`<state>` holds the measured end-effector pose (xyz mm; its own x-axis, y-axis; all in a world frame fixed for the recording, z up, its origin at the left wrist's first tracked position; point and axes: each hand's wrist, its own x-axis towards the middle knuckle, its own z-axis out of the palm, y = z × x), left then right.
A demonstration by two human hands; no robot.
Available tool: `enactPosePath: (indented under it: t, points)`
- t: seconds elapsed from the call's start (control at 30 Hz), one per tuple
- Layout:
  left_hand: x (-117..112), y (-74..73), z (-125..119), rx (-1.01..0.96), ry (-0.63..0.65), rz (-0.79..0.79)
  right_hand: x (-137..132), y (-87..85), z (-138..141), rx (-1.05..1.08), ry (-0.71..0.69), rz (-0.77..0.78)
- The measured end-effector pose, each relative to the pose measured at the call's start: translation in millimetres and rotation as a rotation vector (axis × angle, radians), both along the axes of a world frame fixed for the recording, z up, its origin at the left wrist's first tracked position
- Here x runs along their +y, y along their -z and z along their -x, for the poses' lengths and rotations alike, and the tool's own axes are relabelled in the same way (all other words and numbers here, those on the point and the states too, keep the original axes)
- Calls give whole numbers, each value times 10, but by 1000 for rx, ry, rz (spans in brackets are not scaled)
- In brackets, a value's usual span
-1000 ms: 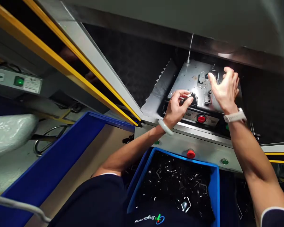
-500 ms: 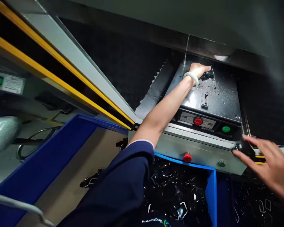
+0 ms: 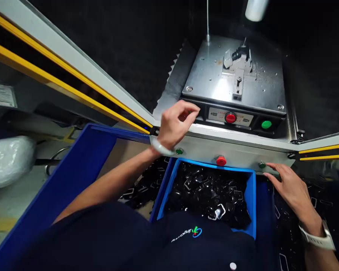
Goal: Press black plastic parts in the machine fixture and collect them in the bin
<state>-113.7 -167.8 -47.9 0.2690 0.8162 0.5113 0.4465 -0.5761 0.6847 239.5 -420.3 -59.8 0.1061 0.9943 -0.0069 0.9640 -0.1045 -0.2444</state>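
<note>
"One green button [image 3: 261,165]: which hand is nearer?"
"The right hand [image 3: 294,189], spread, fingertips just right of it."
"And the left hand [image 3: 172,126]?"
"Thumb and forefinger nearly meet; from afar I cannot tell if they pinch anything."
"The black part [image 3: 237,55]?"
"In the fixture [image 3: 244,67], beyond and right of the left hand, long axis roughly crosswise."

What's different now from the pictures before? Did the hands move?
The left hand came back from the metal holder toward the person, to the front edge of the machine. The right hand let go of the dark piece it held and moved left, close beside the lower right green button. The light blue bin stayed put.
</note>
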Motion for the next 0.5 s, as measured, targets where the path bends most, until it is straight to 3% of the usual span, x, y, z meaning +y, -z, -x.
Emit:
enactPosePath:
  t: [0.1, 0.23, 0.37, 0.5]
  points:
    - [-530, 302, 613, 160, 16, 107, 142, 194, -41, 72, 55, 25]
    - [-584, 661, 1065, 387, 55, 235, 216, 290, -73, 128, 103, 29]
    - [-506, 778, 1110, 480, 13, 244, 244, 347, -99, 117, 158, 20]
    - [-641, 854, 985, 396, -78, 219, 182, 518, -229, 1, 157, -9]
